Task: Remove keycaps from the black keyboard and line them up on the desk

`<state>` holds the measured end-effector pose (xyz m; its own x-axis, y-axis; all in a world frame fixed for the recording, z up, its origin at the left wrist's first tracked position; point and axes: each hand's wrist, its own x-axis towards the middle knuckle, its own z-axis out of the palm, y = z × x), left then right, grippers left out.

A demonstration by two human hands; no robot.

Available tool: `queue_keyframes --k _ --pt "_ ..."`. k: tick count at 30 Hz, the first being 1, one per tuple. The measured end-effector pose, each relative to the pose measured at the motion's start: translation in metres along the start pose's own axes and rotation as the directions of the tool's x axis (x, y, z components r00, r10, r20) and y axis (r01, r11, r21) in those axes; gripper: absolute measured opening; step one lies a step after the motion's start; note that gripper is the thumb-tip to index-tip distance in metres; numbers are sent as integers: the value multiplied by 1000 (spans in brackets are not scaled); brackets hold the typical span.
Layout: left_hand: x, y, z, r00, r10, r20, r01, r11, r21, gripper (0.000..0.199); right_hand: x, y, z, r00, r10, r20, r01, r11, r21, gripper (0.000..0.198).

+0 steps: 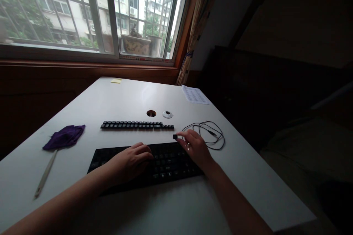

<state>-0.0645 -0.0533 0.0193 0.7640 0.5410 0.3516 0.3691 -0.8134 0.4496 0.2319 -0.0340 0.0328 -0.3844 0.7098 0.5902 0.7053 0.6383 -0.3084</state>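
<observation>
A black keyboard (168, 167) lies on the white table in front of me, slightly tilted in view. My left hand (135, 158) rests on its left-middle part with loosely bent fingers and grips nothing that I can see. Just above the keyboard's far edge, my right hand (194, 145) pinches a small black keycap (175, 137) between thumb and finger; a ring shows on this hand. Beyond the keyboard, loose black keycaps (138, 125) are lined up in two close rows. Shadow hides much of the keyboard's detail.
The keyboard's black cable (220, 143) lies coiled at the right. On the left are a purple cloth (64, 136) and a pale thin-handled tool (45, 176). Farther back are a cable hole (151, 113), its white cover (167, 114), a printed sheet (195, 94) and yellow notes (116, 80).
</observation>
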Motion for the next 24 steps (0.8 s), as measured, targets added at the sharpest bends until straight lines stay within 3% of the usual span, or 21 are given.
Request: queue_keyframes --k 6,12,17,24 --pt "1 4 -2 1000 6 25 -8 998 61 24 17 49 -9 992 121 45 -119 992 -49 16" --pt "1 3 -1 1000 6 25 -7 998 64 22 36 89 4 953 243 182 -233 970 -72 15" --pt "2 5 -3 1000 15 10 -16 999 48 20 50 104 21 895 313 318 -274 948 -164 15" --pt "2 6 -5 1000 8 13 -8 999 43 20 56 109 33 868 336 366 -276 939 -207 14"
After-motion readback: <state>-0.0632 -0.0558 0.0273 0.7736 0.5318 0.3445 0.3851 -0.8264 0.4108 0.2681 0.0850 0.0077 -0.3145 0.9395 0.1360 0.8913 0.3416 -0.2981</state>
